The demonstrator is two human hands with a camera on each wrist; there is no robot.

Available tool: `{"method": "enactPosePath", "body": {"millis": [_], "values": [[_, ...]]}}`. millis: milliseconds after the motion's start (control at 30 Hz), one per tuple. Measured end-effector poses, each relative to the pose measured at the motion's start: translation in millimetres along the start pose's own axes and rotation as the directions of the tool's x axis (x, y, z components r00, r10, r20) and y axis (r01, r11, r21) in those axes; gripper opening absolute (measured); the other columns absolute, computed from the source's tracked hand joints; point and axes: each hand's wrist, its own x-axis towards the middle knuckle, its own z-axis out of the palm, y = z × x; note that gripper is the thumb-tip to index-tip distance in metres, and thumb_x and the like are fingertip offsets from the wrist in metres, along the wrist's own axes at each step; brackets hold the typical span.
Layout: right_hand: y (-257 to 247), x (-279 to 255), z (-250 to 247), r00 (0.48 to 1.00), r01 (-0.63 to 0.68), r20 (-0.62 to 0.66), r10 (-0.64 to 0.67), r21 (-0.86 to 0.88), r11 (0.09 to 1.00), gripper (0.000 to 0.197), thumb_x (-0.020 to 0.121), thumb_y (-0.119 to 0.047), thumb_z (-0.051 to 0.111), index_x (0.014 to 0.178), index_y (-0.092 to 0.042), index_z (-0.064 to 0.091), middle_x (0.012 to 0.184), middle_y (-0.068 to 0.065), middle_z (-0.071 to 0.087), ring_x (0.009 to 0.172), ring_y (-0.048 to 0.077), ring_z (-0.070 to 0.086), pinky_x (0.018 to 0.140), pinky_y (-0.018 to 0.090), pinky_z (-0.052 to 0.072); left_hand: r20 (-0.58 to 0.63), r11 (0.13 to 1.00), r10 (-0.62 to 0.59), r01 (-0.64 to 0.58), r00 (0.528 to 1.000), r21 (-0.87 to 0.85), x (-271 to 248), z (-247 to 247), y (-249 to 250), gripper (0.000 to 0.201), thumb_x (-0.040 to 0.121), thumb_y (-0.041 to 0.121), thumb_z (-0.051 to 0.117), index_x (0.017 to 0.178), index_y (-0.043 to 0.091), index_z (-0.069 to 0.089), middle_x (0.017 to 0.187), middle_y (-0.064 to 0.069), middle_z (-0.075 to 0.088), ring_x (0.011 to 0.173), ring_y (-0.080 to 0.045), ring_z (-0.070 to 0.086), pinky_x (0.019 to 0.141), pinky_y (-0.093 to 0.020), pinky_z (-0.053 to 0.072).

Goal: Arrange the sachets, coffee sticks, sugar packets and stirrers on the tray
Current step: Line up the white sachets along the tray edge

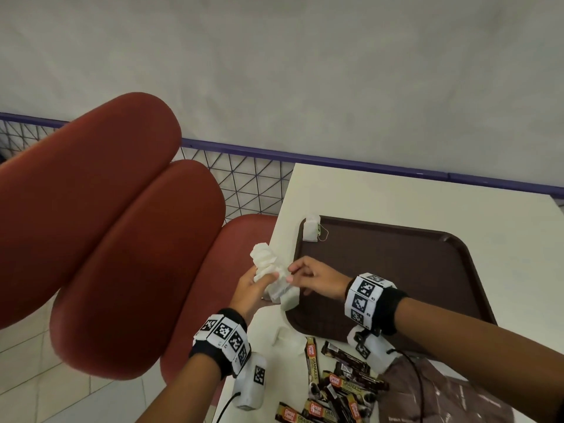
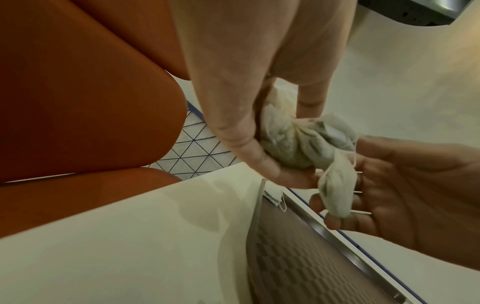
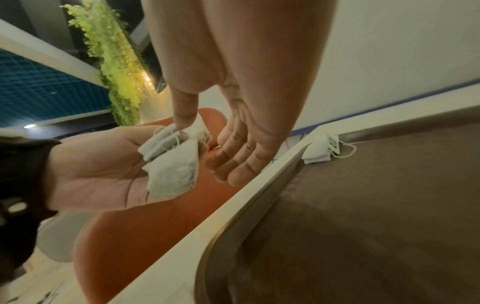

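Note:
My left hand (image 1: 259, 280) grips a bunch of white tea-bag sachets (image 1: 268, 264) above the table's left edge, thumb across them. In the left wrist view the bunch (image 2: 293, 144) is crumpled, and one sachet dangles from it by its string. My right hand (image 1: 294, 273) reaches in from over the brown tray (image 1: 396, 270). In the right wrist view its thumb rests on the sachets (image 3: 171, 164) while the fingers (image 3: 233, 164) stay straight past them. One more sachet (image 1: 311, 228) lies on the tray's far left corner. Coffee sticks (image 1: 345, 389) are piled on the table near me.
The white table (image 1: 396, 193) ends just left of the tray. Red padded seats (image 1: 122, 239) stand beside it on the left. A small white packet (image 1: 287, 337) lies between the tray and the coffee sticks. A brown plastic bag (image 1: 451, 398) sits under my right forearm.

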Motion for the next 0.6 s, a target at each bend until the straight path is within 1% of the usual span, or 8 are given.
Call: {"method": "enactPosePath", "body": {"millis": [67,167,233,267,367,500,567,600], "values": [[0,-5,-3,1.0,-0.02,-0.022,0.021,0.045,0.999,0.023,0.091,-0.021,0.056,0.108,-0.009,0.049,0.081,-0.002,0.056,0.074,0.007,0.055,0.065,0.02,0.046,0.004,1.0,0.014,-0.014,1.0,0.005,-1,3,0,0.027,0.089,0.007,0.055,0.115,0.013,0.057,0.107,-0.012,0.064,0.094,-0.028,0.063,0.065,-0.036,0.054],[2,-11,-9,0.999,-0.043,0.015,0.042,0.057,0.997,0.015,0.091,-0.024,0.055,0.098,-0.011,0.053,0.082,0.0,0.06,0.073,0.009,0.058,0.067,0.021,0.047,-0.004,1.0,0.029,-0.029,1.0,-0.005,-1,6,0,0.023,0.089,0.007,0.054,0.112,0.013,0.057,0.102,-0.011,0.063,0.09,-0.027,0.063,0.066,-0.035,0.054],[4,-14,-12,0.998,-0.038,0.045,0.035,0.054,0.998,0.006,0.09,-0.02,0.057,0.09,-0.015,0.055,0.081,-0.001,0.061,0.073,0.009,0.059,0.067,0.02,0.047,-0.008,0.999,0.034,-0.034,0.999,-0.007,-1,8,0,0.023,0.09,0.007,0.054,0.112,0.012,0.057,0.103,-0.012,0.063,0.09,-0.027,0.063,0.068,-0.036,0.054],[5,-15,-13,0.998,-0.028,0.051,0.025,0.057,0.998,0.004,0.089,-0.016,0.059,0.087,-0.016,0.056,0.08,-0.001,0.061,0.072,0.009,0.059,0.066,0.019,0.047,-0.01,0.999,0.036,-0.036,0.999,-0.007,-1,8,1,0.023,0.09,0.007,0.054,0.112,0.012,0.057,0.104,-0.012,0.064,0.091,-0.027,0.063,0.069,-0.036,0.054],[7,-14,-16,0.999,0.014,0.035,-0.016,0.043,0.999,0.014,0.086,-0.006,0.061,0.078,-0.016,0.056,0.073,0.001,0.06,0.066,0.006,0.057,0.063,0.016,0.046,-0.017,0.999,0.042,-0.042,0.999,-0.007,0,10,1,0.021,0.09,0.007,0.054,0.108,0.016,0.058,0.102,-0.01,0.064,0.089,-0.025,0.063,0.069,-0.036,0.054],[10,-9,-20,0.999,0.038,-0.001,-0.038,0.02,0.999,0.019,0.085,-0.003,0.062,0.074,-0.016,0.055,0.072,0.0,0.06,0.062,0.003,0.057,0.061,0.015,0.046,-0.028,0.999,0.042,-0.042,0.999,-0.011,0,10,2,0.024,0.09,0.006,0.054,0.112,0.016,0.057,0.105,-0.008,0.063,0.093,-0.025,0.063,0.07,-0.036,0.054],[14,-5,-25,0.998,0.035,-0.055,-0.035,-0.006,0.999,0.021,0.084,-0.002,0.063,0.072,-0.017,0.055,0.072,-0.002,0.059,0.064,0.004,0.056,0.059,0.013,0.047,-0.049,0.999,0.044,-0.045,0.998,-0.019,0,8,2,0.027,0.09,0.006,0.054,0.115,0.014,0.056,0.106,-0.007,0.064,0.094,-0.024,0.063,0.07,-0.035,0.055],[18,-1,-30,0.994,0.029,-0.103,-0.032,-0.028,0.999,0.022,0.083,-0.001,0.064,0.071,-0.018,0.055,0.073,-0.003,0.059,0.067,0.007,0.056,0.062,0.015,0.048,-0.06,0.999,0.045,-0.046,0.997,-0.026,0,7,2,0.028,0.09,0.006,0.054,0.117,0.014,0.055,0.107,-0.007,0.064,0.095,-0.025,0.063,0.071,-0.035,0.055]]}}
